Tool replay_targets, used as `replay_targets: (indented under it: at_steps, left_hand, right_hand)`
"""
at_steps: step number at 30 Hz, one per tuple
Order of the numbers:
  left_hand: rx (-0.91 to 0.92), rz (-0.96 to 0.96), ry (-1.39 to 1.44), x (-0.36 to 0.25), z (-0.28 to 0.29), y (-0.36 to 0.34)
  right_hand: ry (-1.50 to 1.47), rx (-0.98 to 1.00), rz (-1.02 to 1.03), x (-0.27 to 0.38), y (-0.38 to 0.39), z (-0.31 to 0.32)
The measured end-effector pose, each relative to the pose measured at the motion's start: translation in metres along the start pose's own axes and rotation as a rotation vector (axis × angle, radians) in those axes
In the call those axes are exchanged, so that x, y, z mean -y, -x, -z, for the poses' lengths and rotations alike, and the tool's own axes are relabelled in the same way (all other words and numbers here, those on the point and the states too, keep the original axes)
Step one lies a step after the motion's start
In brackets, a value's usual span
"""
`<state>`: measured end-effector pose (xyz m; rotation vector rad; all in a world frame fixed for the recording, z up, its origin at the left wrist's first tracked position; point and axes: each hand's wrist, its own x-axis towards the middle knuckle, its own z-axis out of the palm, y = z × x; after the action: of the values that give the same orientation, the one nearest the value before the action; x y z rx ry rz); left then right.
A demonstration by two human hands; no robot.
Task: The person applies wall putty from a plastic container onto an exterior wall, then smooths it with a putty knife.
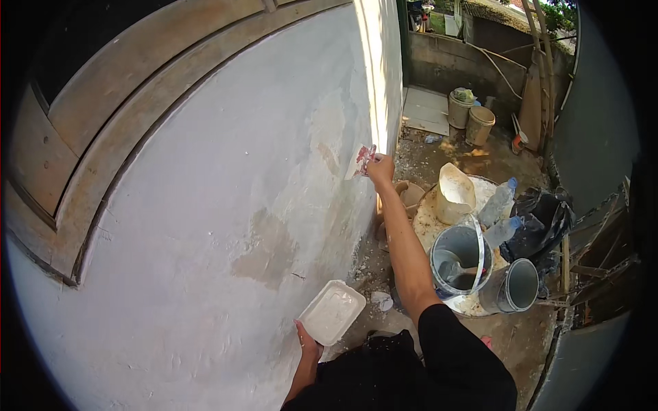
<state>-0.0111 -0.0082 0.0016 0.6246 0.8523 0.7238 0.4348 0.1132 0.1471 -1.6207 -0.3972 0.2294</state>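
My right hand grips a red-handled putty scraper smeared with white, its blade at or very near the grey-white wall, beside lighter and beige patches near the bright corner. Low at the wall, my left hand holds a white rectangular plastic tub coated inside with white paste.
To my right, a round splattered board carries buckets, a cream container and plastic bottles. A black plastic bag lies beside them. Lidded pails stand at the back. A wooden window frame borders the upper left.
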Motion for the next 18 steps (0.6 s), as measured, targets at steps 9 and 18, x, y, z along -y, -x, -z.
replay_targets:
  at_steps: [9,18]
  left_hand:
    - [-0.002,-0.027,0.002,-0.001,0.01,-0.002]
    - [0.068,0.023,-0.002,0.003,-0.023,-0.01]
  right_hand:
    - [-0.44,0.206,-0.106,-0.002,0.014,-0.047]
    - [-0.406,0.218,0.177,0.149,0.044,0.005]
